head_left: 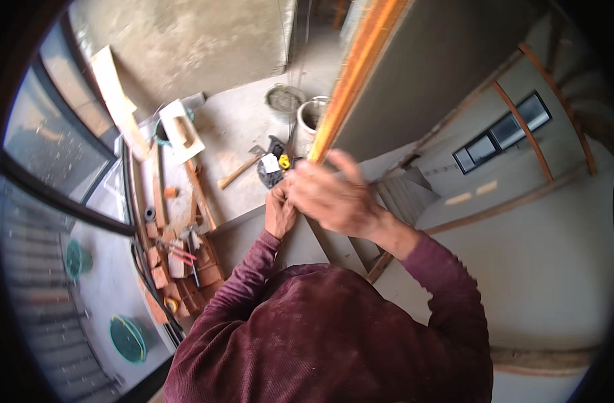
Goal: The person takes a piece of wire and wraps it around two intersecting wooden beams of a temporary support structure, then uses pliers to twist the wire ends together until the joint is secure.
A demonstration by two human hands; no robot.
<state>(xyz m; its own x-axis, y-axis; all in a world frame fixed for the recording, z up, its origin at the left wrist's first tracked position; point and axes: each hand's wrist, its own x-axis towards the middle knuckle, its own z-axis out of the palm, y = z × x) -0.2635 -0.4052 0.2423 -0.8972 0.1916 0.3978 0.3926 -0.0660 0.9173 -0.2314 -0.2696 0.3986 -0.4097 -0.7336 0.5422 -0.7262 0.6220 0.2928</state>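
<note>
The left hand (280, 209) is at the centre of the frame, fingers curled; whether it grasps anything cannot be determined. The right hand (337, 203), blurred, overlaps it in view; its grip cannot be determined. The timber (360, 74) extends from the upper edge down to the right hand. A wood-handled tool (238, 172) lies left of centre.

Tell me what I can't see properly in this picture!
In the head view:
- Right hand: blurred.
- Left hand: partly hidden behind the right; I can't tell if it holds anything.
- White bucket: partly hidden by the orange strip, whose top the upper edge cuts off.
</note>
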